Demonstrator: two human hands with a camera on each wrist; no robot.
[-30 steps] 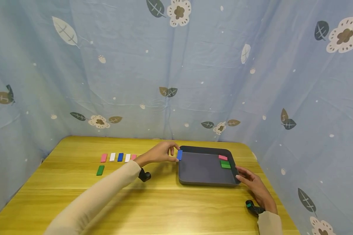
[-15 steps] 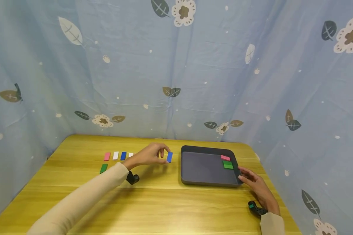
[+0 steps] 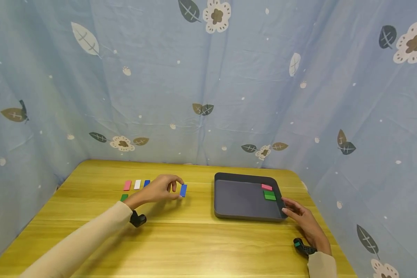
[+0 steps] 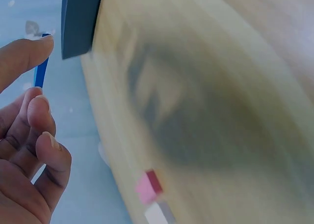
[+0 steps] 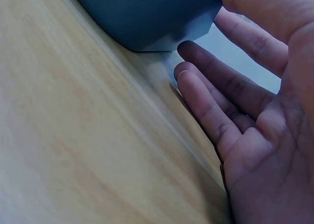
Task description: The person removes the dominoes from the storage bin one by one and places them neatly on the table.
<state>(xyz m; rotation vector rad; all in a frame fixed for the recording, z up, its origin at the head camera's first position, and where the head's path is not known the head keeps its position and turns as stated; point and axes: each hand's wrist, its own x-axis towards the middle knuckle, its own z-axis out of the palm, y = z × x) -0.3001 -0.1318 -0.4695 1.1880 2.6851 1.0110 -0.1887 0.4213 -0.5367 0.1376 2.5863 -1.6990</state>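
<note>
My left hand [image 3: 161, 188] pinches a small flat blue block [image 3: 183, 190] between thumb and index finger, above the table and left of the dark grey tray [image 3: 243, 217]. In the left wrist view the blue block [image 4: 41, 72] appears edge-on between the fingertips. My right hand [image 3: 304, 220] rests at the tray's right side, its fingers [image 5: 201, 98] fairly straight and touching the outer wall near the front corner. Inside the tray, at the right, lie a pink block [image 3: 266, 187] and green blocks [image 3: 269, 195] placed side by side.
On the table's left lie a pink block [image 3: 127, 185], a white block [image 3: 137, 184], a partly covered blue one and a green block [image 3: 124, 197]. The left wrist view also shows a pink block [image 4: 148, 187] beside a white one [image 4: 160, 213]. A patterned curtain [image 3: 160, 77] hangs behind.
My left hand has moved left from the tray's left edge with the blue block still pinched. The right hand stays at the tray. The head view has shifted slightly.
</note>
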